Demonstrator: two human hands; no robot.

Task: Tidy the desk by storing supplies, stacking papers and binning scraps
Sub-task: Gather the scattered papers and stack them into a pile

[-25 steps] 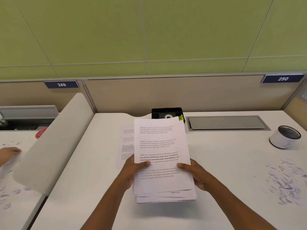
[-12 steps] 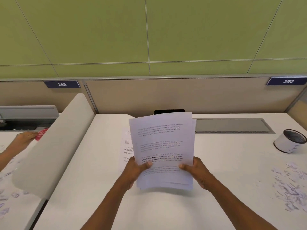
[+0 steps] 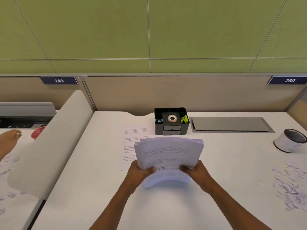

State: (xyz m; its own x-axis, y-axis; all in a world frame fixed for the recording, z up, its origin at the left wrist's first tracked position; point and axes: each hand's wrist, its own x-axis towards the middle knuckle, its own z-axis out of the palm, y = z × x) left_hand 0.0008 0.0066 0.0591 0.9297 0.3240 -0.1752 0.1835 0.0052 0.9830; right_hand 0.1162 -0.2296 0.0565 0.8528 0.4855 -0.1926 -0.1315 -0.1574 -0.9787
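A stack of printed papers (image 3: pixel 169 155) is held over the white desk (image 3: pixel 166 205), tilted with its top edge leaning away and its lower edge bowed near the desktop. My left hand (image 3: pixel 141 174) grips the stack's left side, thumb on top. My right hand (image 3: pixel 197 173) grips its right side. One loose printed sheet (image 3: pixel 128 146) lies flat on the desk behind and left of the stack. A black desk organiser (image 3: pixel 171 122) with a tape roll (image 3: pixel 172 118) and green clips stands at the back. Paper scraps (image 3: pixel 289 185) litter the right side.
A small white bin (image 3: pixel 289 142) with a dark mesh rim stands at the far right. A grey cable flap (image 3: pixel 230 124) is set into the desk behind. A curved white divider (image 3: pixel 49 146) separates the left desk, where another person's hand (image 3: pixel 9 140) reaches among scraps.
The stack was raised upright, then tipped forward and lowered, uncovering the organiser behind it. The other person's hand on the left desk has shifted.
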